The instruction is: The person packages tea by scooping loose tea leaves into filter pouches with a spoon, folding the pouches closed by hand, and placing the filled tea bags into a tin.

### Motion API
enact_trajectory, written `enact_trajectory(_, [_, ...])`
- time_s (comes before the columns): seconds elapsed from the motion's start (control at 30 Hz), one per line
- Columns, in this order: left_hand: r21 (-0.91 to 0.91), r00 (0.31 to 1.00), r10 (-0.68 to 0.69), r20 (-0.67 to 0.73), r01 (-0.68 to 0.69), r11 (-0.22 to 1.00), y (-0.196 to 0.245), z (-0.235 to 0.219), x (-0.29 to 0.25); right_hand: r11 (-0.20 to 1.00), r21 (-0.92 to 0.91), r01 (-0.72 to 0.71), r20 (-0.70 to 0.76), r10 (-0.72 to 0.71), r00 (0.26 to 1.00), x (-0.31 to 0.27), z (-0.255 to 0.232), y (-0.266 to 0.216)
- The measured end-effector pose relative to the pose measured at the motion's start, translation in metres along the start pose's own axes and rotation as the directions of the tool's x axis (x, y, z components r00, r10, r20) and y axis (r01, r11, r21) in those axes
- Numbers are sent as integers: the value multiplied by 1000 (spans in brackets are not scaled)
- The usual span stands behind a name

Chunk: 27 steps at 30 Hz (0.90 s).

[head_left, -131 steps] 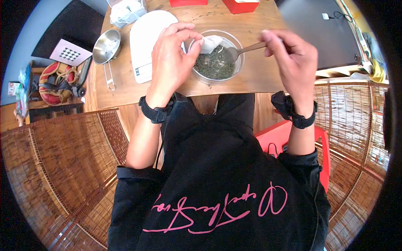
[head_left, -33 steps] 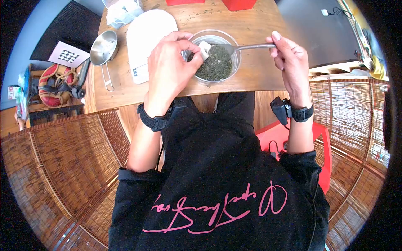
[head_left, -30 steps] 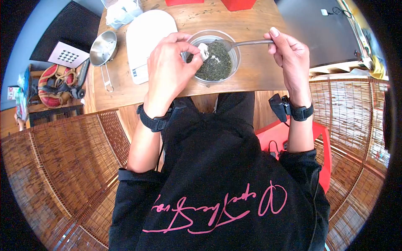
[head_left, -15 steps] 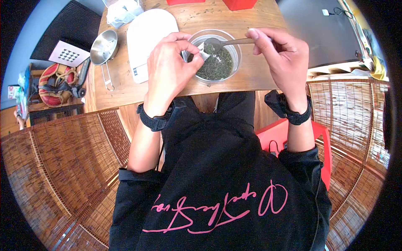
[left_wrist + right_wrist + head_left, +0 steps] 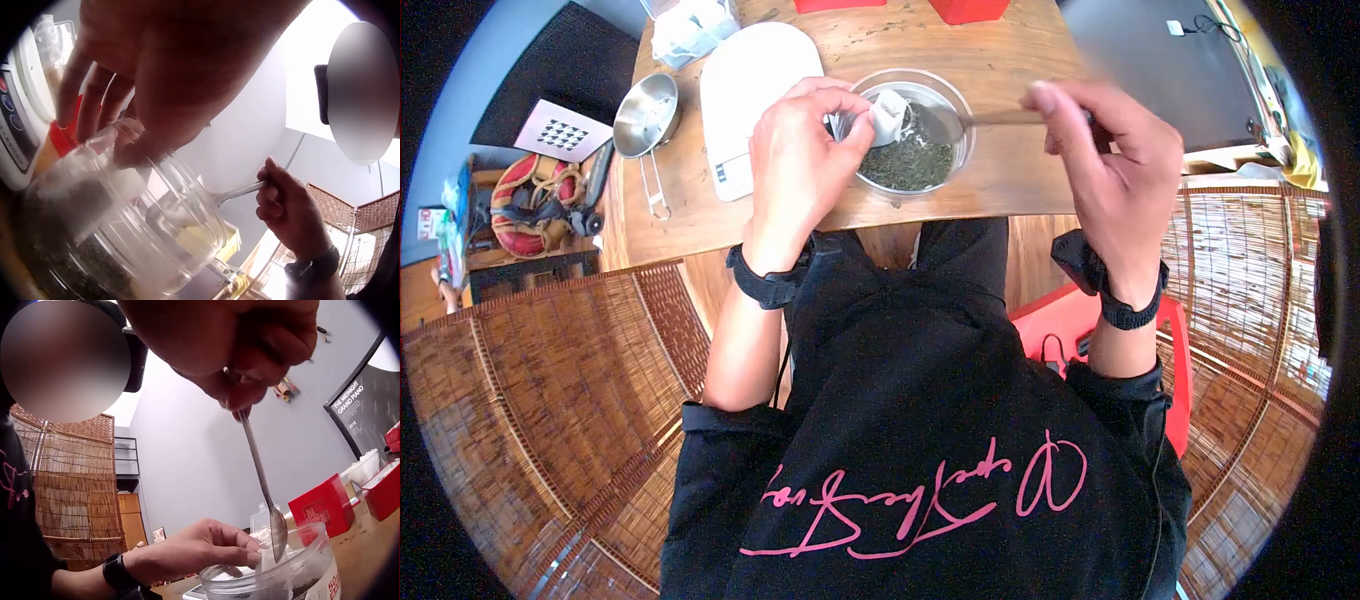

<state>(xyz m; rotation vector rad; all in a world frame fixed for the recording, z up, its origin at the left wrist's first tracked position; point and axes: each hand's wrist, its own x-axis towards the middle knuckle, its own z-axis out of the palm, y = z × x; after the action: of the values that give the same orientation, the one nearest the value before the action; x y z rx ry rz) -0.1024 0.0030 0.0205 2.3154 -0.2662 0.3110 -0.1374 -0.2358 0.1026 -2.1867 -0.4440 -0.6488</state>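
My left hand (image 5: 805, 150) pinches a small white tea bag (image 5: 887, 113) between thumb and fingers, over the left side of a round clear plastic jar (image 5: 969, 150). Dark green dried tea leaves (image 5: 910, 168) lie in the jar under the bag. My right hand (image 5: 1115, 150) grips a metal spoon (image 5: 255, 453) by its handle, from the jar's right side. In the right wrist view the spoon points down, its bowl beside the bag at the jar's mouth. Motion blurs the spoon in the head view.
A white kitchen scale (image 5: 750, 75) lies left of the jar, with a metal long-handled pan (image 5: 647, 115) beyond it. At the back of the wooden table (image 5: 1020, 185) stand a clear tub of white bags (image 5: 692, 32) and red boxes (image 5: 970, 8). The table's front edge is near the jar.
The spoon dipped into the leaves, came to the tea bag's mouth half a second ago, and is now back to the right. My left hand stays in place, still pinching the bag.
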Motion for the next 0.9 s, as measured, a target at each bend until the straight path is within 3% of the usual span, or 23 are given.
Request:
enact_trajectory(0.07, [-10, 1000, 9, -20, -9, 1000, 1, 1, 0, 998, -70, -6, 126, 14, 992, -2, 2, 2])
enact_trajectory(0.23, [18, 1000, 12, -19, -12, 1000, 6, 0, 0, 980, -186, 74, 243, -27, 970, -12, 25, 27])
enact_trajectory(0.3, [18, 1000, 5, -22, -4, 1000, 2, 1, -1, 978, 34, -204, 285, 186, 940, -18, 34, 31])
enact_trajectory(0.33, [21, 998, 43, -46, -42, 999, 0, 2, -1, 978, 35, -205, 285, 186, 940, -20, 37, 33])
enact_trajectory(0.4, [21, 994, 87, -68, -86, 996, 0, 5, 0, 895, 216, -390, 440, 268, 857, -24, 42, 38])
enact_trajectory(0.5, [41, 997, 46, -57, -44, 998, 0, 6, 1, 818, 359, -450, 447, 272, 852, -29, 49, 49])
enact_trajectory(0.63, [26, 997, 55, -56, -53, 998, -1, 5, 1, 755, 412, -510, 413, 344, 843, -29, 45, 56])
enact_trajectory(0.7, [18, 998, 40, -47, -39, 999, 0, 4, 1, 705, 337, -624, 457, 457, 763, -28, 38, 64])
enact_trajectory(0.9, [1, 997, 61, -53, -61, 998, -5, 5, 1, 570, 434, -698, 432, 549, 716, -27, 24, 80])
